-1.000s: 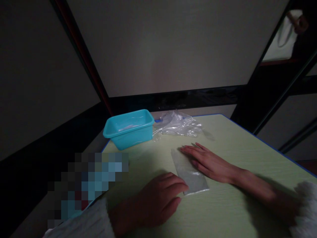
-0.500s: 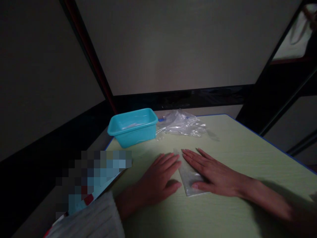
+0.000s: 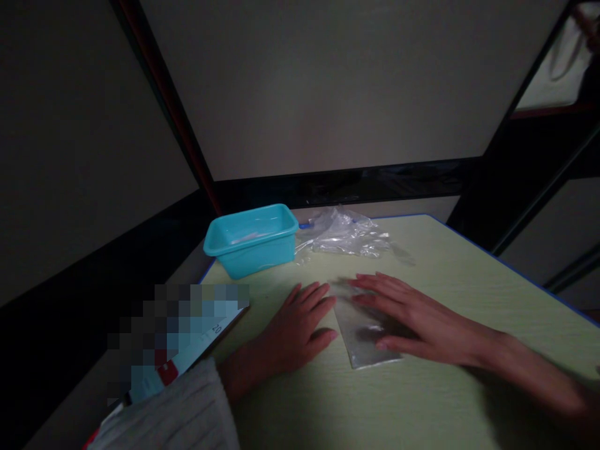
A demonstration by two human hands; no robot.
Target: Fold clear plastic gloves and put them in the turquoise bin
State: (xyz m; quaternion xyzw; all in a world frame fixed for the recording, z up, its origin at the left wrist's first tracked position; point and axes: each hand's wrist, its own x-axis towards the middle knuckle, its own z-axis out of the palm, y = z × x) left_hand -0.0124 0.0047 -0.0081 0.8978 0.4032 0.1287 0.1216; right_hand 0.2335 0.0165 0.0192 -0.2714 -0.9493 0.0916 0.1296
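A flat clear plastic bag (image 3: 359,340) lies on the pale green table (image 3: 300,412), its near corner and left edge showing. My left hand (image 3: 302,328) rests palm down at the bag's left edge, fingers stretched out. Over the right part of the bag is my right hand (image 3: 407,319), fingers spread and slightly blurred. It seems to hover just above the plastic, holding nothing, and it hides the bag's right side.
A turquoise plastic basket (image 3: 260,253) stands at the table's far left, with something pale inside. Beside it lies a heap of crumpled clear plastic bags (image 3: 344,234). At the left edge is a partly blurred light-blue printed item (image 3: 201,334). Dark-trimmed panels rise behind the table.
My right hand has lifted off the bag and shifted slightly right, uncovering more of it. My left hand has drawn back a little to the left.
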